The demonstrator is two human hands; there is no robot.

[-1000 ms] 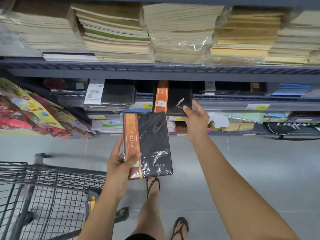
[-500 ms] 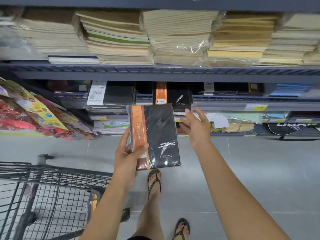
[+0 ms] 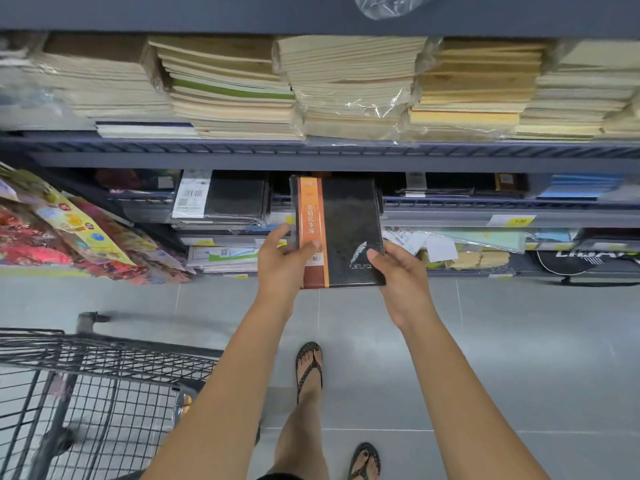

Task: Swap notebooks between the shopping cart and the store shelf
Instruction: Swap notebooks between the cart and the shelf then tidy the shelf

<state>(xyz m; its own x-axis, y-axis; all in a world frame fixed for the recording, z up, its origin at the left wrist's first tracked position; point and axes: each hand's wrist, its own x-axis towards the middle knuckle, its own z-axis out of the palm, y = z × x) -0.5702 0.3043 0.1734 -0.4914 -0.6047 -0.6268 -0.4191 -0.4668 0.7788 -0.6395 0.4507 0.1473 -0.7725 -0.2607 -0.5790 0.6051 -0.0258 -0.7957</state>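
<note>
A shop's stationery aisle: above the fingers, grey metal store shelving holds shrink-wrapped stacks of cream-paged notebooks; right of the fingers, yellow paper price tags line a shelf edge; below-left stands a black wire shopping cart.

Two hands, the left hand and the right hand, grip one black-and-orange notebook in a store aisle. Five stacks of cream-edged exercise books fill the upper shelf, with a single thin dark-edged book lying at the foot of the leftmost stack. One tier down stand one pile of black wrapped notebooks bearing one white barcode label, and one stack of blue books. One wire shopping cart stands at lower left. Two black sandals are on the tiled floor: a forward sandal and a rear sandal. The bright packets at left overlap too much to count.
</note>
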